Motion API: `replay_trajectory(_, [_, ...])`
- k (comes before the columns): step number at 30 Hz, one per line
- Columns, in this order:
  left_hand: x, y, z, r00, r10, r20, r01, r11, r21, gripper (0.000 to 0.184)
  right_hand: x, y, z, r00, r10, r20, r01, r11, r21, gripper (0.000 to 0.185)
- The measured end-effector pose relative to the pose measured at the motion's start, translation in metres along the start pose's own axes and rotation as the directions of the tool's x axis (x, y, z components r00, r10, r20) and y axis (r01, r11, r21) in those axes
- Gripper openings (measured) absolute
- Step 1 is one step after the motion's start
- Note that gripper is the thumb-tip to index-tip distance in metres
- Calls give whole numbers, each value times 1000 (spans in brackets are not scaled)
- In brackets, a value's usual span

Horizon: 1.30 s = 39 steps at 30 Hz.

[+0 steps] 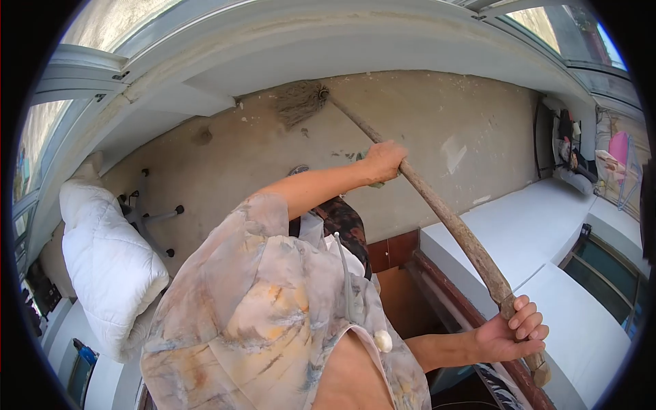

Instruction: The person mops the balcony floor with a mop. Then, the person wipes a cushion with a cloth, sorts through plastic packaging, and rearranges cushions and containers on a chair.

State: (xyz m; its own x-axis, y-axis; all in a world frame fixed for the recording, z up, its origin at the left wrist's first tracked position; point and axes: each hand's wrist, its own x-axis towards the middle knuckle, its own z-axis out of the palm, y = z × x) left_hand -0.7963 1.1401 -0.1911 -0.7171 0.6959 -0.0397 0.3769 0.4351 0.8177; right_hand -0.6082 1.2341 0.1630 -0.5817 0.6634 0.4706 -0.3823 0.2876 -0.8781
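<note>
Near half-past eleven, the mop head (301,104) rests on the floor (403,106); at two, the left hand (385,161) grips the handle (454,222); at four, the right hand (514,335) clasps its upper end. Mopping, I'd say; another stroke wants steady guiding.

This looks like a home, most likely an enclosed balcony or porch: a narrow strip of bare, stained floor (424,116) runs between a white wall (410,51) on the far side, with framed windows (584,34) above it, and a near side with a red-brown door frame (447,290) and a dark-paned window (608,273). Household things bear this out: a bulky white quilt (109,253) at left beside a wheeled chair base (154,217), a mop (301,102) on the floor, and a heap of what seem to be clothes (567,147) at far right.
</note>
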Motion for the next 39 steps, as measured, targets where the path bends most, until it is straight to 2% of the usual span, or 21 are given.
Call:
replay_trajectory(3, [49, -2, 12, 993, 20, -115, -27, 998, -58, 19, -12, 11, 39, 993, -98, 63, 106, 985, -134, 33])
replay_trajectory(6, [93, -28, 20, 998, 45, -42, -51, 989, -141, 21, -29, 32, 91, 915, -181, 362, 285, 922, -260, 35])
replay_trajectory(8, [115, -42, 36, 982, 184, -45, -189, 965, -180, 22, -27, 30, 97, 764, -170, 623, 467, 812, -351, 37])
replay_trajectory(9, [120, -36, 32, 966, 256, -50, -260, 944, -201, 22, -23, 33, 96, 759, -206, 617, 491, 804, -335, 38])
replay_trajectory(12, [118, 2, 35, 958, 284, -24, -281, 925, -255, 22, 6, 29, 74, 816, -335, 471, 500, 818, -284, 35])
replay_trajectory(15, [104, 24, 40, 969, 245, 40, -230, 946, -229, 23, 35, 12, 43, 801, -371, 471, 531, 803, -270, 35])
replay_trajectory(18, [73, 34, 25, 964, 267, 16, -254, 933, -255, 23, 41, -5, 28, 782, -377, 497, 528, 824, -206, 34])
replay_trajectory(19, [61, 35, 22, 964, 266, -17, -261, 930, -259, 24, 40, -9, 28, 795, -398, 458, 533, 819, -215, 36])
replay_trajectory(22, [25, 39, 6, 967, 246, -64, -254, 933, -253, 23, 46, -24, 20, 819, -398, 414, 487, 863, -135, 37])
replay_trajectory(23, [14, 42, -1, 972, 226, -58, -234, 941, -243, 22, 48, -28, 20, 860, -392, 328, 437, 896, -76, 36])
replay_trajectory(26, [-16, 47, -24, 987, 162, -24, -163, 964, -208, 21, 60, -34, 5, 883, -333, 331, 333, 941, 59, 35])
replay_trajectory(27, [-27, 47, -30, 991, 137, -8, -136, 971, -196, 21, 64, -32, 3, 873, -345, 345, 340, 937, 75, 34])
replay_trajectory(30, [-58, 40, -45, 996, 75, 54, -65, 983, -174, 21, 69, -25, -4, 886, -266, 380, 231, 964, 136, 32])
replay_trajectory(34, [-103, 25, -64, 995, -63, 74, 71, 992, -105, 20, 63, 2, -4, 886, -174, 431, 73, 968, 240, 30])
replay_trajectory(37, [-131, 4, -72, 973, -200, 112, 206, 978, -46, 19, 49, 37, 12, 931, -70, 359, -18, 971, 238, 28])
replay_trajectory(39, [-154, -23, -65, 959, -270, 85, 272, 962, -6, 19, 39, 71, 24, 939, 36, 343, -119, 967, 224, 27])
